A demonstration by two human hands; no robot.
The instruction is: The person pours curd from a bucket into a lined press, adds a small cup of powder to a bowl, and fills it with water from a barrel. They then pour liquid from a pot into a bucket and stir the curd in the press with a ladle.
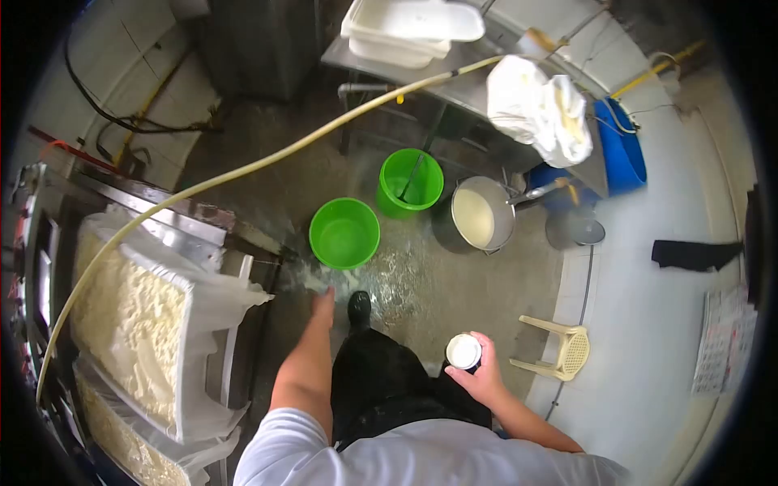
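In my right hand [484,373] is a small dark-sided tub [464,351] with a white round top; I cannot make out whether that is a lid or its contents. The fingers curl around its side, in front of my right thigh. My left hand [323,306] hangs low beside my left leg, and its fingers do not show clearly. Nearest to it on the wet floor stands a green bucket [344,233]. Behind that, a second green bucket [411,182] has a dark stick-like handle leaning in it. A metal pot [478,215] to the right holds creamy liquid.
Left, cloth-lined trays of white curd [138,324] stand on a metal frame. A pale hose [267,159] crosses overhead. At the back, a metal table [405,70] bears white tubs [405,36] and white cloths [539,105]. A cream plastic stool [574,354] lies near the right wall.
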